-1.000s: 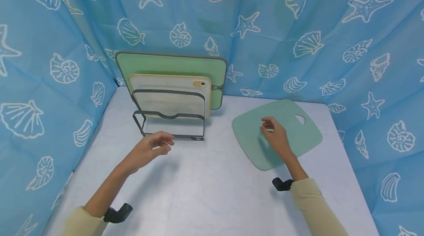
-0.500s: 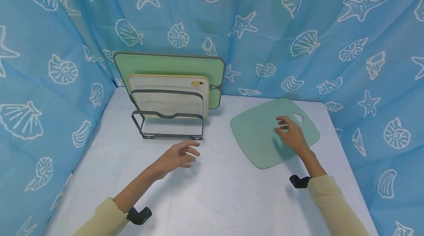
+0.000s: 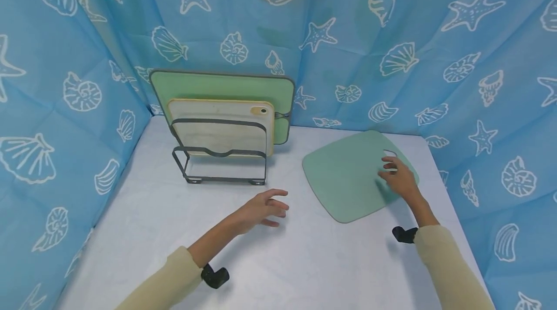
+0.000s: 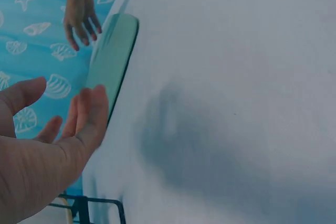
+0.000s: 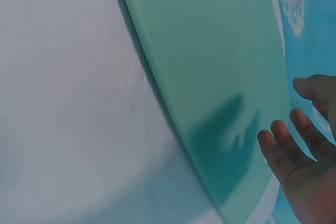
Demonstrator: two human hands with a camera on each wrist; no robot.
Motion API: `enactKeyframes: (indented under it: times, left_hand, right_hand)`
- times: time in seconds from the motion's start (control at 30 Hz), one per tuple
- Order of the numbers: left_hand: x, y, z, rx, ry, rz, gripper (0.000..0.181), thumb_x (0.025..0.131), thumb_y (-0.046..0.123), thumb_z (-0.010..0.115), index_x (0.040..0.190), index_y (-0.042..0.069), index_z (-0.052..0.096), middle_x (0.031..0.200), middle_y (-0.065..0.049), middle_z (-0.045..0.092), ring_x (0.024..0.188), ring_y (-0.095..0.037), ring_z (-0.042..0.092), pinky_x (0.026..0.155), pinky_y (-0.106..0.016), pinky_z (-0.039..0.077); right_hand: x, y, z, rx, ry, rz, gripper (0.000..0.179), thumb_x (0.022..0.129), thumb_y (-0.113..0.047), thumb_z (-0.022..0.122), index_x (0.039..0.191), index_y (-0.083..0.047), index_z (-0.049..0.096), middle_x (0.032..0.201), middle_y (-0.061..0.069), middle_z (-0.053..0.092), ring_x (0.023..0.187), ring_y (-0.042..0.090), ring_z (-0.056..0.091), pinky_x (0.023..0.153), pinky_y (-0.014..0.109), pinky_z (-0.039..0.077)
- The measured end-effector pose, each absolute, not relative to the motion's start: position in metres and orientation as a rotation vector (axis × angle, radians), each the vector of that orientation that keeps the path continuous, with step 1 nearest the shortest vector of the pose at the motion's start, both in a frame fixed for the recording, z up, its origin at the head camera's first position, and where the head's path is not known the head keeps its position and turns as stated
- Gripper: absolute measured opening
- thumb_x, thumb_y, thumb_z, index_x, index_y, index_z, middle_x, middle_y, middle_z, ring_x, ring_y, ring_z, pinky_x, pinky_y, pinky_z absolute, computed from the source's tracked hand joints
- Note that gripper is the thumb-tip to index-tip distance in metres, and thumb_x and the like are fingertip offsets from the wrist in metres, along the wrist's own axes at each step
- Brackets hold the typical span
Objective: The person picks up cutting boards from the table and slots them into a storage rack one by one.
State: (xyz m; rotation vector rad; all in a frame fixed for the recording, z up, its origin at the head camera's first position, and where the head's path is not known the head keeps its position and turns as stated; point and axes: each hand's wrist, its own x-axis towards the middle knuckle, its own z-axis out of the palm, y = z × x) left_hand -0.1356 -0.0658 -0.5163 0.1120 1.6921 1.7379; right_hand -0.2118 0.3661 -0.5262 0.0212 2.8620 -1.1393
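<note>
Light green board point(image 3: 348, 174): it lies flat on the white counter point(image 3: 313, 261), right of centre in the head view; its hole point(image 3: 390, 154) is at its upper right.
Right hand point(image 3: 400, 177): it hovers over the right part of this board, just below the hole in the frame; its shadow falls on the board.
Right grip: relaxed, fingers slightly bent and apart, holding nothing.
Left hand point(image 3: 262, 211): it is above the counter, a little below the centre of the frame, between rack and board.
Left grip: loosely spread, with nothing in it.
Dark rack point(image 3: 226, 179): it stands left of centre, with a white panel with yellow edge point(image 3: 219, 137) and behind this a larger green panel point(image 3: 226, 86), both leaning backward.
Blue curtain point(image 3: 261, 15): it hangs behind, printed with shells and starfish.
</note>
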Motion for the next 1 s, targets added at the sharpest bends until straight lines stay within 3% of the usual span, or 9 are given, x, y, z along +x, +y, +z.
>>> enactKeyframes:
  times: [0.17,0.47,0.7,1.0]
  left_hand:
    - [-0.143,-0.050,-0.517,0.091,1.734,1.711,0.061,0.094,0.007,0.065,0.150,0.006,0.040,0.131,-0.025,0.056,0.112,-0.030,0.062,0.087,-0.043,0.057]
    - [-0.159,-0.029,-0.526,-0.035,1.540,1.812,0.069,0.094,0.002,0.064,0.154,0.005,0.032,0.143,-0.023,0.048,0.126,-0.039,0.052,0.093,-0.049,0.053]
    - [-0.171,-0.014,-0.531,-0.184,1.492,1.890,0.064,0.096,0.006,0.060,0.154,0.005,0.032,0.141,-0.024,0.049,0.125,-0.036,0.054,0.094,-0.050,0.052]
    - [-0.171,0.006,-0.544,-0.289,1.427,1.941,0.069,0.093,0.002,0.063,0.154,0.003,0.032,0.135,-0.022,0.054,0.122,-0.035,0.057,0.089,-0.048,0.055]
  right_hand:
    - [-0.214,0.377,-0.527,0.115,2.872,-1.125,0.054,0.096,-0.008,0.064,0.143,0.008,0.041,0.130,0.037,0.049,0.118,0.055,0.051,0.089,0.062,0.049]
    - [-0.225,0.395,-0.529,0.211,2.895,-0.988,0.058,0.097,-0.013,0.062,0.145,0.008,0.037,0.134,0.038,0.045,0.123,0.055,0.045,0.093,0.064,0.045]
    - [-0.230,0.407,-0.529,0.294,2.898,-0.921,0.059,0.098,-0.014,0.059,0.145,0.011,0.033,0.135,0.040,0.042,0.124,0.056,0.042,0.096,0.065,0.042]
    - [-0.236,0.404,-0.538,0.293,2.816,-0.851,0.070,0.096,-0.016,0.063,0.146,0.017,0.026,0.138,0.044,0.034,0.126,0.058,0.036,0.102,0.065,0.037]
